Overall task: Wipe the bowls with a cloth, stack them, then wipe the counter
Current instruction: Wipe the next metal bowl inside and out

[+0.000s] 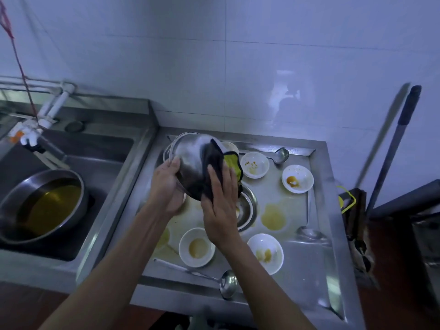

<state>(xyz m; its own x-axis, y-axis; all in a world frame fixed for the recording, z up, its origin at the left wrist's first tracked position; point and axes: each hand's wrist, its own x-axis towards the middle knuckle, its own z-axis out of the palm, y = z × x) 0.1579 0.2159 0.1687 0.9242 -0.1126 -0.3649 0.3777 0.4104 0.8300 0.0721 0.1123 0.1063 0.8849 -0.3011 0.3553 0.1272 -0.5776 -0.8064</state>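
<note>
While the left hand curls its fingers round the near left edge of a shiny metal bowl and holds it up on a tilt above the counter, the right hand lies flat with straight fingers on a dark cloth and presses it on the outside of the bowl. The cloth has a yellow-green side that pokes out to the right. The bowl's bottom faces us.

Right behind the held bowl, on the far left of the counter, you can see the rims of more metal bowls. Under the right hand another metal bowl sits on the counter.

Small white bowls with yellow-brown bits in them stand around: one near, one near and to the right, one far, and one far right. Yellow puddles stain the counter between them.

A ladle lies at the near edge, another ladle lies at the far edge, and a spoon lies on the right.

On the left is a sink with a big pan of yellow-brown liquid in it. A long pole leans on the wall at the far right.
</note>
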